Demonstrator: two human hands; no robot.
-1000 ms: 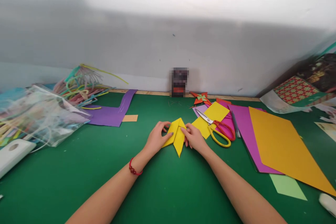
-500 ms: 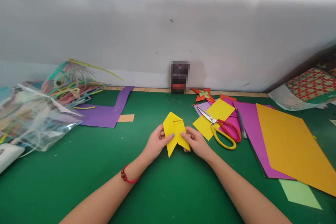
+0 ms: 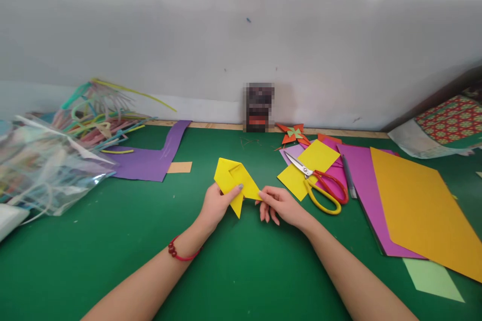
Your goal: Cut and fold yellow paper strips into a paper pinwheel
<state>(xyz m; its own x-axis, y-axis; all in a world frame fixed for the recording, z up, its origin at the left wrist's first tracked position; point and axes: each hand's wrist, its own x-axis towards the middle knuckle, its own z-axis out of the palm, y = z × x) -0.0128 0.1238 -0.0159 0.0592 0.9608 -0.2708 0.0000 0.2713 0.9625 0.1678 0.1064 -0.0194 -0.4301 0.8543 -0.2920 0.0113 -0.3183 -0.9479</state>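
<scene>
A folded piece of yellow paper (image 3: 235,178) is held above the green tabletop, with two pointed flaps at its lower end and a small folded slit near its top. My left hand (image 3: 217,206) grips its left side, thumb lying across the front and fingers hidden behind. At the tip of the right flap, my right hand (image 3: 280,204) pinches the paper between thumb and index finger, its other fingers hanging loosely below. Scissors (image 3: 314,180) with one red and one yellow handle rest on yellow paper sheets (image 3: 320,154) beyond my right hand.
Purple paper (image 3: 145,163) and a clear bag (image 3: 60,170) of colourful pipe cleaners lie left. To the right are magenta (image 3: 371,200) and orange-yellow sheets (image 3: 425,210), a pen (image 3: 349,175) and light green paper (image 3: 433,278). An orange pinwheel shape (image 3: 294,133) lies near the wall.
The folded yellow paper has tilted and shifted left with my left hand. My right hand has moved from the paper's side to its right flap tip, and its lower fingers have loosened.
</scene>
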